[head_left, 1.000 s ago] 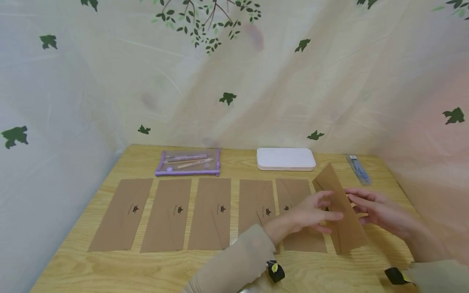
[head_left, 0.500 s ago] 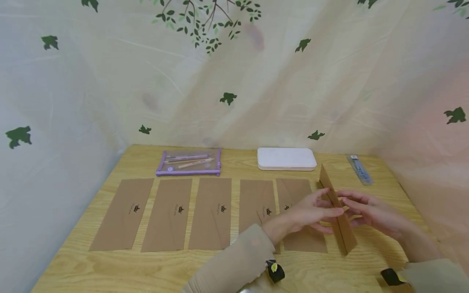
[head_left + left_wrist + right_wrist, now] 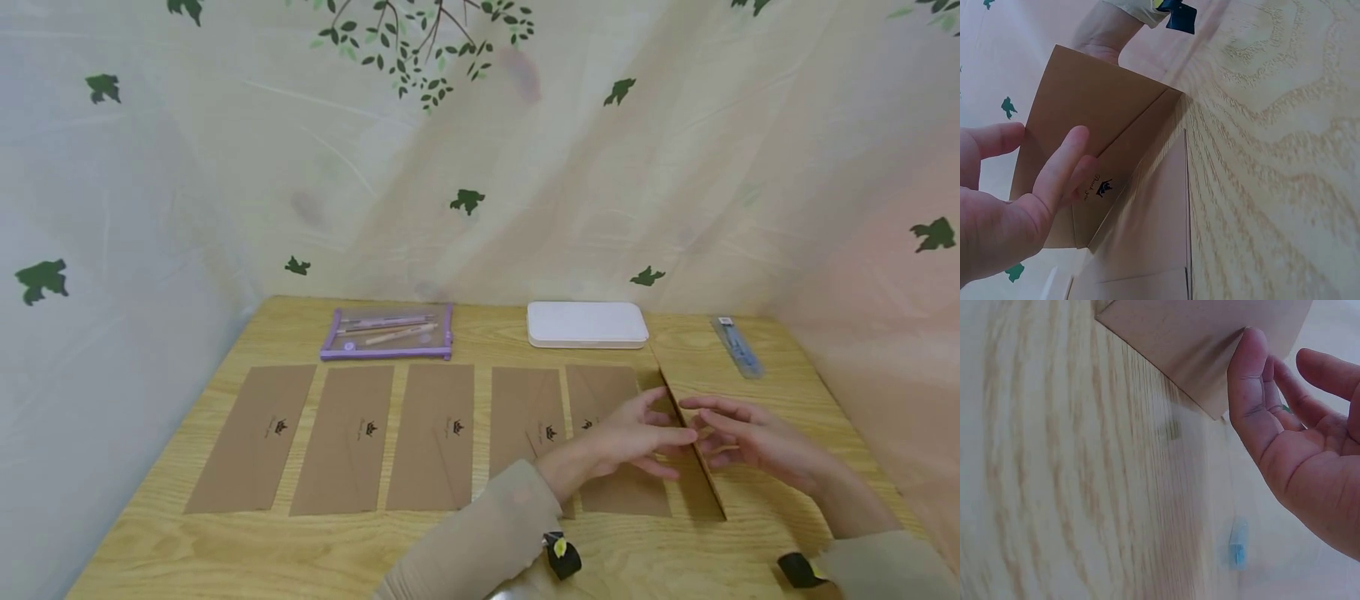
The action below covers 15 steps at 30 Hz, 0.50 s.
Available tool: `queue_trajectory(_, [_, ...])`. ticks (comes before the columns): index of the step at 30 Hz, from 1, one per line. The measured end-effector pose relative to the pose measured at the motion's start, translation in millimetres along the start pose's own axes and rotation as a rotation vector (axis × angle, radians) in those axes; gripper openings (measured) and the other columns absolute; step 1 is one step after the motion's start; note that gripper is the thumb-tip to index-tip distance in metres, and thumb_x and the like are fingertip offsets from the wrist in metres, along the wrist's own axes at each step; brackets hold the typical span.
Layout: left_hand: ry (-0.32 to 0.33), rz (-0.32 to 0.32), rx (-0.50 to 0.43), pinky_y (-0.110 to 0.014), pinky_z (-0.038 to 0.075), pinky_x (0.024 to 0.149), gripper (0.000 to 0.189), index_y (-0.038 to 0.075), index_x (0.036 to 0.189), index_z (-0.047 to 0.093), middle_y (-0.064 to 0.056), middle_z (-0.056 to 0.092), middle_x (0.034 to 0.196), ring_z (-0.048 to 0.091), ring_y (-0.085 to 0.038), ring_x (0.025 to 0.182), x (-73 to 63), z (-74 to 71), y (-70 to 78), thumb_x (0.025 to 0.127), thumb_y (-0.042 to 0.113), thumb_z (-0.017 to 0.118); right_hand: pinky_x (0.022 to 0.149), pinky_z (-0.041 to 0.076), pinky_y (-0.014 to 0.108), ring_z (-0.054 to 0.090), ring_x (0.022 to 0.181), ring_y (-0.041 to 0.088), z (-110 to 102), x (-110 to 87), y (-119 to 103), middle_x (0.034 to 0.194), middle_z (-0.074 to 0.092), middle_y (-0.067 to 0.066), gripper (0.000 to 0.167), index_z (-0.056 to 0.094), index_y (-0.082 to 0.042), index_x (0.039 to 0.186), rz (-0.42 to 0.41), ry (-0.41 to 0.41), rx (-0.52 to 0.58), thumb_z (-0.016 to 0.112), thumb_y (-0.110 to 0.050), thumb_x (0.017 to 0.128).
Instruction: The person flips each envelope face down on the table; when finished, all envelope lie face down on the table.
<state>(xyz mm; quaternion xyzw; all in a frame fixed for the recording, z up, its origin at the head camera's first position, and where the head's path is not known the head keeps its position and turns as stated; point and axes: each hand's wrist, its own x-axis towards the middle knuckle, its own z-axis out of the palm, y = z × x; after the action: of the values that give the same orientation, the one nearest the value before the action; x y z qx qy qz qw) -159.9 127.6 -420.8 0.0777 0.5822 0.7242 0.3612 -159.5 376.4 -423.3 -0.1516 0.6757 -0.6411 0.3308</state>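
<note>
A brown kraft envelope (image 3: 708, 479) stands nearly on edge at the right end of the row, between my two hands. In the left wrist view the envelope (image 3: 1107, 97) shows a flap line and a small black crown print. My left hand (image 3: 626, 433), fingers spread, lies on its left side, the thumb reaching to its upper edge. My right hand (image 3: 761, 437) is on the other side with loosely bent fingers. In the right wrist view, one fingertip of the right hand (image 3: 1310, 444) is at the plain face; firm contact cannot be told.
Several flat brown envelopes (image 3: 247, 442) lie in a row on the wooden table (image 3: 262, 550); the left forearm covers part of the row. Behind them are a purple-edged clear pencil pouch (image 3: 386, 332), a white case (image 3: 587, 323) and a blue packaged item (image 3: 738, 348).
The envelope between my hands has turned from a tilted position, its broad face showing, to nearly edge-on to the head view. My right hand has shifted slightly left; the left hand has hardly moved.
</note>
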Motion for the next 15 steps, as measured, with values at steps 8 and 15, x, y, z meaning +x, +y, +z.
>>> queue_trajectory(8, [-0.014, 0.023, -0.022, -0.049, 0.062, 0.074, 0.071, 0.011, 0.157, 0.035, -0.016, 0.055, 0.137, 0.067, -0.037, 0.104, 3.9, 0.8, -6.1, 0.096, 0.003, 0.069, 0.088, 0.059, 0.04, 0.066, 0.101, 0.018, -3.8, -4.6, 5.4, 0.123, 0.062, -0.002, 0.042, 0.06, -0.029, 0.14, -0.002, 0.026, 0.017, 0.031, -0.015, 0.113])
queue_trajectory(15, [0.003, 0.04, -0.014, -0.047, 0.062, 0.071, 0.074, 0.012, 0.157, 0.035, -0.016, 0.056, 0.136, 0.07, -0.034, 0.1, 9.6, 1.8, -15.9, 0.093, -0.007, 0.068, 0.088, 0.059, 0.038, 0.066, 0.1, 0.018, -11.3, -8.0, 11.6, 0.122, 0.06, -0.001, 0.041, 0.059, -0.023, 0.142, 0.017, 0.05, 0.028, 0.03, -0.017, 0.114])
